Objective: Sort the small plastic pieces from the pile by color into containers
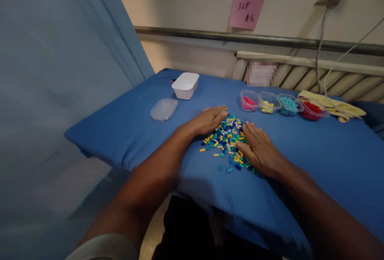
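Note:
A loose pile of small plastic building bricks (229,135) in blue, green, yellow, white and cream lies on a blue sheet (135,132). My left hand (210,121) rests along the pile's left and far side, fingers stretched out and pointing right. On the other side, my right hand (259,148) lies flat against the bricks, its thumb reaching over some of them. Neither hand grips anything. Some bricks under and behind the palms are hidden. A few stray pieces lie apart at the near edge of the pile.
Beyond the pile stand clear tubs of pink pieces (248,103), pale yellow pieces (267,107), turquoise pieces (288,105) and red pieces (312,110). A yellow cloth (345,108) lies behind them. Farther left are a white container (186,86) and a translucent lid (164,110). A curtain (75,52) hangs left.

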`<state>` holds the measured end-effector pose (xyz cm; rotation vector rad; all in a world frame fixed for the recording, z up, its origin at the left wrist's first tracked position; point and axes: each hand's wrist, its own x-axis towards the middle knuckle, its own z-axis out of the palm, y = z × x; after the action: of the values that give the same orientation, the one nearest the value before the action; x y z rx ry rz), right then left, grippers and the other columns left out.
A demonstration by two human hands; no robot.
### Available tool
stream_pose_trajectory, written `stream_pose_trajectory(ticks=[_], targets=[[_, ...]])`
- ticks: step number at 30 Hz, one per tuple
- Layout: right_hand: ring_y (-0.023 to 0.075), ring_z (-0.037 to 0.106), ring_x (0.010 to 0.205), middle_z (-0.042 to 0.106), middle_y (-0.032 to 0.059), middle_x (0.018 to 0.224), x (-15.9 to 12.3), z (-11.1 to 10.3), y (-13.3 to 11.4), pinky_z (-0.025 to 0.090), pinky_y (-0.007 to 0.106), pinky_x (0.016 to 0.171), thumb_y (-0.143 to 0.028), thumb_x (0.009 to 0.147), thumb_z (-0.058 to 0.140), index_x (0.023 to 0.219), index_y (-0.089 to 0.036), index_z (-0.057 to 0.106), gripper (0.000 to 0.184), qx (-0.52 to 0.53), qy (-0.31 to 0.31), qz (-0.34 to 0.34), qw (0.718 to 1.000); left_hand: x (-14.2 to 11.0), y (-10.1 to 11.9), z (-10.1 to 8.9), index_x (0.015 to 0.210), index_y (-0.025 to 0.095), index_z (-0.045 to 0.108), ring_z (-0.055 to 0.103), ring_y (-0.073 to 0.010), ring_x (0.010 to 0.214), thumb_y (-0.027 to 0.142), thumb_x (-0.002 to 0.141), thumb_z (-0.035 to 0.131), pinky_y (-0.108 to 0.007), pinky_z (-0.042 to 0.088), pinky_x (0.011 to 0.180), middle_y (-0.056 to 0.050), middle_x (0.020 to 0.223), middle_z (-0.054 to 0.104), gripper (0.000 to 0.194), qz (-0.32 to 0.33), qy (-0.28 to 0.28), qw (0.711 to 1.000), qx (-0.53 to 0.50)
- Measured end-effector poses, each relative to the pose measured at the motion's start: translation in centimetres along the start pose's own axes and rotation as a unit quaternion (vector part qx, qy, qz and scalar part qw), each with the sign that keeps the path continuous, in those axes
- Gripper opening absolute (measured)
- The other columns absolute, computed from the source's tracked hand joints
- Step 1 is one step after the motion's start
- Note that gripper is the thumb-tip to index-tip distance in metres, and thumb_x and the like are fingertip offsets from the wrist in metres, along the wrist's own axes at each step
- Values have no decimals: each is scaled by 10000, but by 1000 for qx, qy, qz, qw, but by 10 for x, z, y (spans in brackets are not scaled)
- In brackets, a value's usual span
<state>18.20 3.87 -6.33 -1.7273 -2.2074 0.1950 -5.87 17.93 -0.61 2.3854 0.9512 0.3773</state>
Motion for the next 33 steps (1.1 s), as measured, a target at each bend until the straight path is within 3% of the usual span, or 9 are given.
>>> stream_pose_trajectory(ticks=[3,7,9,13,16,19,24,30,33], targets=[[359,252,1703,293,176,1823,-5,-1,-15,249,634,1373,-670,1133,297,1786,-169,299,823,-4,-15,-46,999,4,-12,1,1651,178,519,344,-271,1673,567,1158,236,-499,181,1382,-144,1749,441,688,-33,53,998,25],[359,226,1713,292,203,1819,0,0,-40,237,623,1377,-706,1121,336,1763,-117,344,871,-45,-32,-83,995,12,-14,15,1584,199,576,402,-270,1639,539,1167,262,-509,223,1367,-124,1705,516,623,-6,34,997,66],[364,208,1717,278,222,1821,14,0,-48,221,618,1378,-724,1120,312,1748,-89,368,895,-63,-42,-75,994,16,-12,19,1495,200,637,485,-264,1575,513,1171,274,-483,276,1345,-118,1640,593,579,13,62,995,75],[383,161,1723,213,221,1842,63,-3,-53,173,616,1382,-712,1130,267,1763,-96,333,886,-78,-69,-47,993,20,-19,13,1179,154,726,679,-247,1251,457,1184,225,-385,468,1168,-148,1296,766,585,27,187,982,28],[388,173,1720,217,219,1842,97,-5,-53,172,603,1381,-657,1144,278,1758,-83,339,843,-86,-71,-3,994,19,-29,5,1101,147,721,682,-250,1149,439,1188,233,-375,493,1103,-147,1182,772,575,5,254,967,-5],[394,210,1711,259,245,1824,108,-5,-58,208,600,1371,-648,1145,271,1743,-46,354,853,-82,-78,3,994,18,-34,2,1103,152,720,674,-245,1149,453,1189,257,-358,493,1092,-133,1162,768,560,-19,277,960,-40],[357,202,1718,307,187,1821,74,-6,-74,188,575,1390,-730,1126,261,1737,-141,418,863,-47,-123,-149,980,19,-35,3,1046,162,709,684,-253,1114,484,1186,264,-359,505,1054,-125,1115,765,567,-24,271,960,-68],[373,204,1715,255,160,1832,12,-24,-70,232,652,1369,-706,1127,360,1757,-206,379,804,-78,-117,-135,981,20,-35,3,993,182,691,690,-263,1074,495,1181,275,-369,509,1023,-117,1086,768,553,-24,263,962,-72],[366,194,1718,271,147,1832,-15,-31,-70,261,638,1366,-690,1125,413,1766,-223,354,795,-76,-128,-146,978,20,-35,4,1003,192,689,693,-263,1068,502,1179,275,-371,506,1021,-106,1091,769,547,-23,266,961,-71]])
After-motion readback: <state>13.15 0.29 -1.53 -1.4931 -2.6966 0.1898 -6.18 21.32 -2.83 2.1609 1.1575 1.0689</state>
